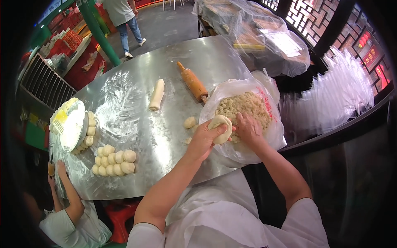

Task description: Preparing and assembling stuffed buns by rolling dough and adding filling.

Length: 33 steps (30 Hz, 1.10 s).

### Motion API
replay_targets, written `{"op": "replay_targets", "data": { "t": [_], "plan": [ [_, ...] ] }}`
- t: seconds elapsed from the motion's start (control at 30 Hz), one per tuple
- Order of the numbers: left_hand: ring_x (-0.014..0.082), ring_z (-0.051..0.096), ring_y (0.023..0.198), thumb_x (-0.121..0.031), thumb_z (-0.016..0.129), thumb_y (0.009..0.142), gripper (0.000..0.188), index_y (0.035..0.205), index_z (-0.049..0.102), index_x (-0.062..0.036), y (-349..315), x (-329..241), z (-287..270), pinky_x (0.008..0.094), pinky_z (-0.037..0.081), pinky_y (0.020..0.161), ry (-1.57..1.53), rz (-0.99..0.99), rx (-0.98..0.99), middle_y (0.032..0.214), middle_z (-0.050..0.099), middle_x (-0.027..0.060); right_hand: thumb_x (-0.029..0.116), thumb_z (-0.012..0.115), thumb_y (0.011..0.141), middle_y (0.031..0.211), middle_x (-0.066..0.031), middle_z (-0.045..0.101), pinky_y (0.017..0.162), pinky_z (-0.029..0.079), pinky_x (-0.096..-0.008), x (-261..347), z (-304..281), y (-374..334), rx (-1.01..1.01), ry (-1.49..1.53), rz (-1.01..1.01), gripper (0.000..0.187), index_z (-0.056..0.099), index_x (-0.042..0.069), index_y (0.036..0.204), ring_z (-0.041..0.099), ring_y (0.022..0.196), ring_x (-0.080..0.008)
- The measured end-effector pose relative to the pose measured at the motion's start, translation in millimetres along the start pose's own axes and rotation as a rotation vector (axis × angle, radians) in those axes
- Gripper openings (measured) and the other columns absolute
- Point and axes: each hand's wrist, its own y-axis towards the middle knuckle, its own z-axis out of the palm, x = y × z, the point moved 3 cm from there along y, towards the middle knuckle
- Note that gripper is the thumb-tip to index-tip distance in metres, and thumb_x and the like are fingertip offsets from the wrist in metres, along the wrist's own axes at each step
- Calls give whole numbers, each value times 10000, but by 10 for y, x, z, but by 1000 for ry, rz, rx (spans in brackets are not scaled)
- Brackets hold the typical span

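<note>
Two hands in play: left hand [202, 140] grips a dough round [222, 120]; right hand [249, 130] is in crumbly filling [253, 104], can't tell if grasping. Plastic bag [268, 142] sits under right, probably for short reach. Rolling pin [192, 82] beyond both, likely parked clear.

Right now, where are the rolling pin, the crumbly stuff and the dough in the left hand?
Rolling pin [193, 82], head view: on its barrel.
Crumbly stuff [247, 104], head view: on its upper part.
Held dough [222, 120], head view: near its top.
</note>
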Motion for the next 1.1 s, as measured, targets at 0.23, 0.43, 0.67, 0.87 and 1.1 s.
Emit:
{"op": "replay_targets", "data": {
  "t": [0.23, 0.43, 0.67, 0.87, 1.1],
  "plan": [
    [172, 657, 1008, -178, 633, 972, 331, 1242, 589, 9, 330, 238, -168, 307, 521, 867, 120, 35, -111, 1123, 691, 117, 306, 724, 855, 919, -145, 673, 764, 507, -467, -126, -151, 86, 160, 227, 85, 384, 544, 55, 1083, 666, 912, -361],
    [148, 553, 1158, -318, 690, 955, 475, 1257, 562, 26, 352, 279, -170, 293, 428, 989, 106, 12, -262, 1290, 590, 95, 86, 744, 809, 1062, -172, 608, 864, 477, -451, 6, -557, 42, 187, 569, -65, 429, 496, 56, 1158, 606, 1058, -373],
    [114, 584, 1063, -351, 727, 935, 518, 1306, 546, -39, 446, 329, 0, 281, 465, 924, 434, 53, -193, 1187, 621, 46, -46, 677, 785, 965, -169, 565, 843, 471, -448, 109, -407, 4, 14, 651, -195, 382, 503, 34, 1115, 589, 973, -392],
    [108, 628, 964, -160, 727, 918, 421, 1279, 558, -25, 427, 250, -18, 266, 521, 844, 311, 47, -182, 1111, 650, 53, -44, 640, 804, 937, -169, 589, 797, 462, -465, 111, -407, -29, -78, 702, -94, 292, 518, 36, 1058, 587, 922, -371],
    [143, 654, 940, -62, 659, 941, 385, 1303, 534, -19, 388, 263, -77, 287, 550, 805, -111, 67, -175, 1081, 652, 52, 214, 734, 839, 1298, -154, 618, 1072, 379, -480, -295, -280, -87, -99, 297, -192, 477, 587, 79, 1272, 526, 1270, -327]
  ]
}}
